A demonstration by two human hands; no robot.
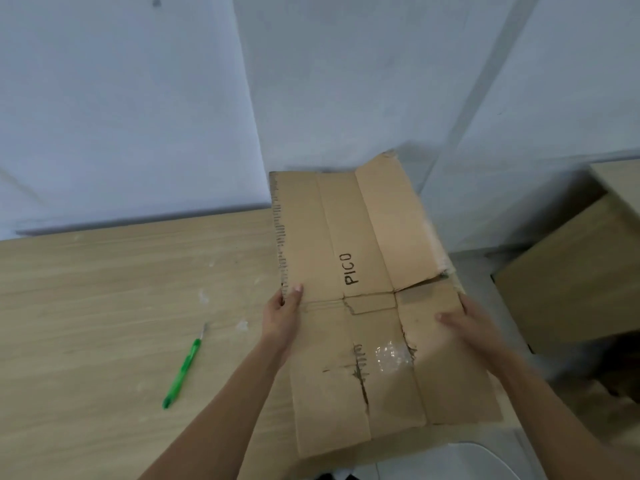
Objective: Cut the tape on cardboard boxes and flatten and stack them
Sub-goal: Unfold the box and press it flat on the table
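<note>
A: Flattened cardboard box (363,289), brown, "PICO" printed on its upper face. Where does it sit?

B: Over the right end of the table (104,289), far end tipped up toward the wall corner. Cannot tell whether its near end rests on the tabletop.

A: Condition?

B: Creased along the fold lines and torn near the middle. A patch of clear tape (393,355) clings to the near half, by the tear. Corrugation shows along the left edge.

A: Hands?

B: Well apart, one on each side of the box. Left hand (282,313) clamps the left edge about midway, thumb on top and fingers out of sight underneath. Right hand (464,327) grips the right edge, thumb lying across the top face. That hand is blurred, so the finer finger positions are unclear.

A: Anything else?

B: Green cutter (181,370) lies on the table to the left of the box, well apart from it, thin metal tip pointing away from the person. No hand touches it. White specks dot the tabletop between cutter and box. Pale wall (138,116) stands behind the box. To the right of the box, lower down, is a light wooden unit (571,289).
</note>
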